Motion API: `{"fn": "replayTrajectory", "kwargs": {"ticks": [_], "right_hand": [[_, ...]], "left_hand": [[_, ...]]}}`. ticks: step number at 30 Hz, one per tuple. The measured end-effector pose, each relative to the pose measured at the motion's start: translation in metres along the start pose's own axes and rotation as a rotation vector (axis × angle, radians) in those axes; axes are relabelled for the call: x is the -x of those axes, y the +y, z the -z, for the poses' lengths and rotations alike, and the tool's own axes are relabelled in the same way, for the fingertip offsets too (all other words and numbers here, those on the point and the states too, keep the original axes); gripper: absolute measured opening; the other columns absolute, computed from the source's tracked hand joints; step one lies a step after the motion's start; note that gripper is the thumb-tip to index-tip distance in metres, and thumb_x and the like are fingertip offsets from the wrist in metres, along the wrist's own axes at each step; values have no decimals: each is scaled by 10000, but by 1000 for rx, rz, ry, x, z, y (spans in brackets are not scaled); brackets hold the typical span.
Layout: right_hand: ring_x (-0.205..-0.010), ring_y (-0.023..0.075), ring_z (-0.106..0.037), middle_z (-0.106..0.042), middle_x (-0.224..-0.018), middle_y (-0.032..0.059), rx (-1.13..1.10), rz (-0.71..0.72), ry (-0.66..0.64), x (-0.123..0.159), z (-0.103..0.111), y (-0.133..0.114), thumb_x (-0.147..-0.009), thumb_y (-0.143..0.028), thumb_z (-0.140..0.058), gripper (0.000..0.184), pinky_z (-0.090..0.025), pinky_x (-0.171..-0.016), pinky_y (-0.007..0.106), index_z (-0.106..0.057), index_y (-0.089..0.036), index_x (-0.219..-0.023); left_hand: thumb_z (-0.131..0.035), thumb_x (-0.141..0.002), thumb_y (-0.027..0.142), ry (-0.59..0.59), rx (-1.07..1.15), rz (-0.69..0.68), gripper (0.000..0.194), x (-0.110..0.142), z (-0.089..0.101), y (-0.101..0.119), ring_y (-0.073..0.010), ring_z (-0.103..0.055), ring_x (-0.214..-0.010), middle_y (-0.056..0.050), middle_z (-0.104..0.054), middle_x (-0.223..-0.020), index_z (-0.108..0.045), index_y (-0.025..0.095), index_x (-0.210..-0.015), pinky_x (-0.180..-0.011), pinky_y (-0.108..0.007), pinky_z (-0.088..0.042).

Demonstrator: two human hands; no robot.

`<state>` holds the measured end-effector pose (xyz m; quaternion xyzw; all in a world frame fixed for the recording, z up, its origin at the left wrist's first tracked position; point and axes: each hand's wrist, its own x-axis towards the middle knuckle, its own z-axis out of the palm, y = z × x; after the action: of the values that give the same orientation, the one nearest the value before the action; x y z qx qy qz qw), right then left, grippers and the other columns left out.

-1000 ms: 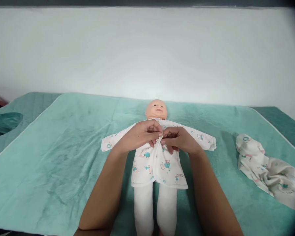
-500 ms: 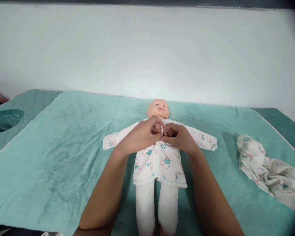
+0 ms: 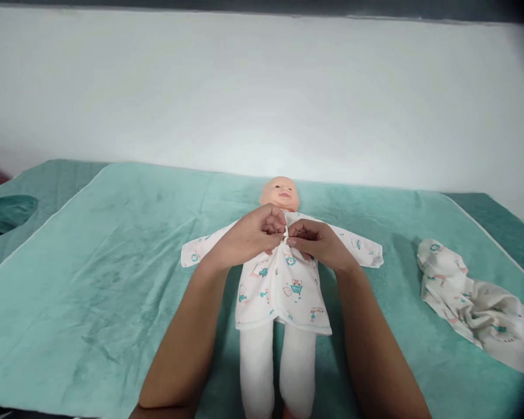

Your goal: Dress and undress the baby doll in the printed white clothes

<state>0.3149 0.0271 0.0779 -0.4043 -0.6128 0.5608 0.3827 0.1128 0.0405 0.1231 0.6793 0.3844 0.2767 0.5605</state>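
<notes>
A baby doll [image 3: 280,194] lies on its back, head away from me, wearing a white printed baby shirt [image 3: 283,297] with its sleeves spread to both sides. White cloth legs [image 3: 257,366] stick out below the hem. On the chest, my left hand [image 3: 257,233] pinches one front edge of the shirt between thumb and fingers. My right hand [image 3: 317,241] pinches the other edge close beside it. Between the fingertips the edges are lifted a little, and a small pale fastener shows there. Lower down, the front edges meet along the middle.
A crumpled white printed garment [image 3: 475,297] lies to the right. Everything rests on a green cloth [image 3: 91,279] with a pale seam near each side. Behind it rises a white wall [image 3: 262,87]. A darker fold of green fabric [image 3: 9,215] lies at the far left.
My fingers have shifted slightly on the shirt front, and the pinched edges with the small fastener show more between them. The doll and the crumpled garment stay in place.
</notes>
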Motion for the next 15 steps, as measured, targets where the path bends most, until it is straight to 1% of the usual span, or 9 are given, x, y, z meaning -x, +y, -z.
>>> {"fn": "replayTrajectory", "kwargs": {"ticks": [2, 5, 7, 9, 11, 12, 14, 15], "right_hand": [[-475, 68, -419, -510, -606, -53, -1, 3, -10, -1, 1, 2, -809, -427, -725, 273, -300, -438, 216, -635, -173, -852], [-459, 65, -415, -527, -618, -46, 12, 31, -18, -3, 2, 6, -841, -451, -689, 286, -292, -440, 223, -637, -170, -849], [-459, 67, -408, -527, -614, -41, 43, 56, -12, -3, 2, 4, -883, -489, -631, 328, -286, -450, 231, -622, -169, -810], [-480, 75, -407, -504, -588, -36, 91, 75, -8, 1, 2, -2, -926, -536, -549, 415, -298, -477, 241, -581, -172, -731], [-521, 94, -432, -501, -579, -22, 151, 55, -69, 9, -1, -13, -949, -578, -474, 493, -326, -511, 254, -546, -177, -671], [-541, 104, -447, -515, -588, -13, 202, 24, -116, 14, -4, -20, -943, -590, -473, 504, -334, -520, 260, -542, -181, -656], [-564, 119, -466, -551, -611, -3, 369, -49, -175, 25, -14, -33, -903, -579, -545, 468, -319, -515, 269, -547, -191, -641], [-558, 121, -458, -556, -605, -5, 485, -77, -160, 30, -20, -39, -877, -547, -597, 434, -293, -506, 274, -541, -197, -627]], "left_hand": [[-573, -767, 171, -12, 23, -7, 187, -2, 1, -2, -102, -527, -664, 31, -541, -780, -534, 223, -942, -572, -225, -483], [-578, -798, 206, -34, -43, -5, 141, -2, 4, -3, -98, -528, -646, 29, -546, -756, -552, 217, -936, -564, -219, -464], [-569, -843, 272, -54, -121, 9, 110, 2, 8, 0, -100, -542, -631, 24, -565, -747, -566, 214, -937, -568, -226, -457], [-543, -884, 353, -89, -196, 41, 149, 11, 12, 5, -110, -569, -625, 15, -592, -745, -571, 212, -922, -572, -237, -458], [-533, -892, 406, -175, -278, 86, 206, 21, 15, 12, -125, -599, -634, 6, -618, -747, -583, 207, -869, -562, -240, -452], [-543, -883, 413, -240, -325, 106, 217, 27, 16, 15, -132, -611, -642, 4, -632, -747, -595, 207, -838, -556, -239, -444], [-574, -855, 397, -365, -424, 126, 207, 36, 16, 18, -138, -613, -647, 6, -654, -742, -617, 208, -782, -544, -237, -417], [-586, -840, 377, -399, -468, 125, 191, 39, 15, 19, -136, -601, -636, 10, -658, -730, -619, 208, -755, -538, -238, -399]]}}
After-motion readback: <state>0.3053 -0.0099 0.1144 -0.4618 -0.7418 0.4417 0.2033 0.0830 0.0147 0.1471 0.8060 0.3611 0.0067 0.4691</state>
